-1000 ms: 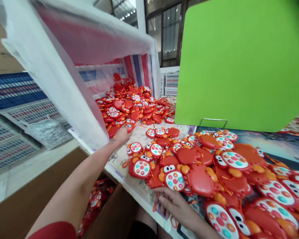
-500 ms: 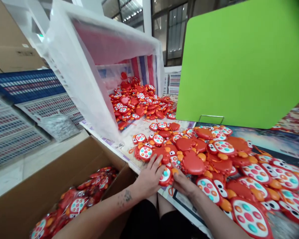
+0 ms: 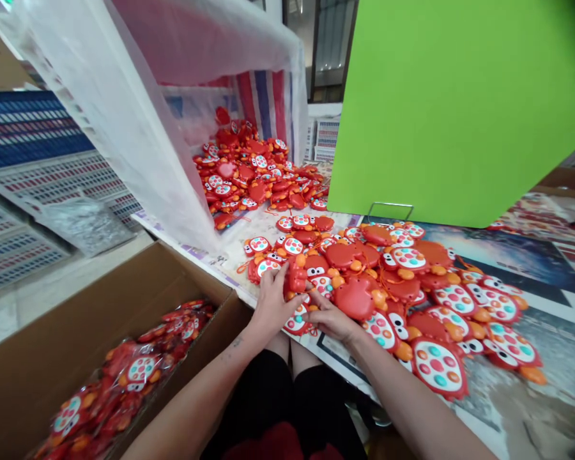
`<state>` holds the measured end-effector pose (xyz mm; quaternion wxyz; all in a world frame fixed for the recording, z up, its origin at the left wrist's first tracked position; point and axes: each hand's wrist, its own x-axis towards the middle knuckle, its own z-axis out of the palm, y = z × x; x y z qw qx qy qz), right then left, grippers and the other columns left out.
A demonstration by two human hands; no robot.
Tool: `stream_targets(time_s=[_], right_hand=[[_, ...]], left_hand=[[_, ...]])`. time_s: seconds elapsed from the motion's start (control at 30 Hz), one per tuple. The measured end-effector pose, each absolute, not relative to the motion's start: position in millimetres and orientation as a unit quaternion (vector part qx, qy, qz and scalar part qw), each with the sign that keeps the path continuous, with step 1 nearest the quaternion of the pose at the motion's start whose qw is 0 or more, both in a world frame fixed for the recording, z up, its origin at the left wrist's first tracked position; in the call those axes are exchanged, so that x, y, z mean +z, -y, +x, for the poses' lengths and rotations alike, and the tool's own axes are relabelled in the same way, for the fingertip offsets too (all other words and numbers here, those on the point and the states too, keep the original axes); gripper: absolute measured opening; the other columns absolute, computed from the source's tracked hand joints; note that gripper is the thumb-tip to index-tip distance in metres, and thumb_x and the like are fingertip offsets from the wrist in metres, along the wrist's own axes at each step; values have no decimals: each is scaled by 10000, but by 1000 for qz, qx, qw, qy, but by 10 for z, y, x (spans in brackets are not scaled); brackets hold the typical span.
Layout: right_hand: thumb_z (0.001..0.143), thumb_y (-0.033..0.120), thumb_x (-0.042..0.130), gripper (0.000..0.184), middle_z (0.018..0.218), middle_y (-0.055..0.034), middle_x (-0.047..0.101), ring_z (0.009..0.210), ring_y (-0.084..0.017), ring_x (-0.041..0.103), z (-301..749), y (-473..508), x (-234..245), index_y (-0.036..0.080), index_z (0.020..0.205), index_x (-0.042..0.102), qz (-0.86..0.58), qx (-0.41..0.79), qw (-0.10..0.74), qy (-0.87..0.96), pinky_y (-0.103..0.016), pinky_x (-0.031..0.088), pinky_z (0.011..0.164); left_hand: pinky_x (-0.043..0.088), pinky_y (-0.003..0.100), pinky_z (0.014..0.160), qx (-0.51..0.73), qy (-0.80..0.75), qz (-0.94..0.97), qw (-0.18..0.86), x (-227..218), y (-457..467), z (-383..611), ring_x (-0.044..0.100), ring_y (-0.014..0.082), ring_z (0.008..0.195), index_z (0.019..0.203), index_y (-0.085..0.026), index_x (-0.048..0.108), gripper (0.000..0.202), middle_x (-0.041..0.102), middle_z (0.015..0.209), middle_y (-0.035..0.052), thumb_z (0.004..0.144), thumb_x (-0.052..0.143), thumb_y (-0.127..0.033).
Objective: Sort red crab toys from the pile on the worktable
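Observation:
My left hand (image 3: 271, 305) is closed around a red crab toy (image 3: 296, 276), which is tipped up on its edge. My right hand (image 3: 334, 321) is close by on the right, fingers apart, their tips over another crab toy (image 3: 296, 321) at the table's front edge. That one lies with its white face and coloured buttons up. Around both hands spreads a loose pile of the same crab toys (image 3: 357, 296), some face up with big eyes and orange claws, others showing plain red backs.
An open cardboard box (image 3: 91, 313) at the left holds crab toys in clear bags (image 3: 141, 370). Behind, a white-lined bin (image 3: 148, 160) lies on its side, spilling more crab toys (image 3: 253, 172). A green board (image 3: 441, 115) stands at the back right. Stacked baskets (image 3: 29, 128) are far left.
The view has tilted down and turned slightly right. My left hand has raised a crab toy onto its edge. My right hand's fingers have spread over the toy at the table edge.

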<state>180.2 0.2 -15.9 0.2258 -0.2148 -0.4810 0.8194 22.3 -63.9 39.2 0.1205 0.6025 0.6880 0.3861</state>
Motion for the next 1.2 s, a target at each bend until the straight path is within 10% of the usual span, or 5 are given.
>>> stream_targets(time_s=[0.2, 0.47, 0.63, 0.87, 1.2], right_hand=[[683, 153, 732, 801, 1296, 30, 575, 722, -78, 517, 1824, -22, -117, 403, 1396, 467, -190, 805, 225, 516, -197, 445, 667], [771, 303, 763, 477, 1088, 0, 641, 833, -119, 586, 1781, -39, -150, 298, 1224, 612, -181, 798, 221, 531, -233, 481, 743], [696, 391, 829, 637, 1263, -47, 604, 1129, -214, 581, 1762, -39, -219, 252, 1261, 569, -157, 792, 240, 538, -354, 464, 981], [716, 437, 799, 565, 1179, -66, 674, 1048, -241, 645, 1735, 64, -45, 224, 1204, 609, -231, 765, 238, 553, -419, 512, 948], [746, 448, 767, 521, 1192, -64, 668, 1066, -235, 639, 1735, 74, 10, 214, 1186, 614, -213, 764, 229, 564, -423, 496, 977]], left_hand=[[439, 482, 1023, 560, -644, 473, 218, 348, 532, 183, 557, 289, 1156, 1214, -176, 564, 437, 604, 1184, 121, 824, 631, -362], [576, 344, 692, 659, -560, 266, 426, 501, 806, -63, 683, 228, 806, 1147, -168, 647, 631, 713, 945, 62, 617, 818, -465], [552, 366, 852, 599, -596, 344, 410, 437, 892, -37, 662, 252, 968, 1167, -188, 686, 614, 716, 1026, 39, 603, 837, -378], [521, 394, 954, 582, -601, 403, 370, 325, 886, 110, 597, 257, 1151, 1371, -267, 534, 607, 632, 1262, 37, 797, 691, -383], [544, 403, 942, 615, -527, 385, 443, 350, 968, 167, 611, 274, 1145, 1436, -258, 407, 804, 596, 1314, 87, 726, 778, -325]])
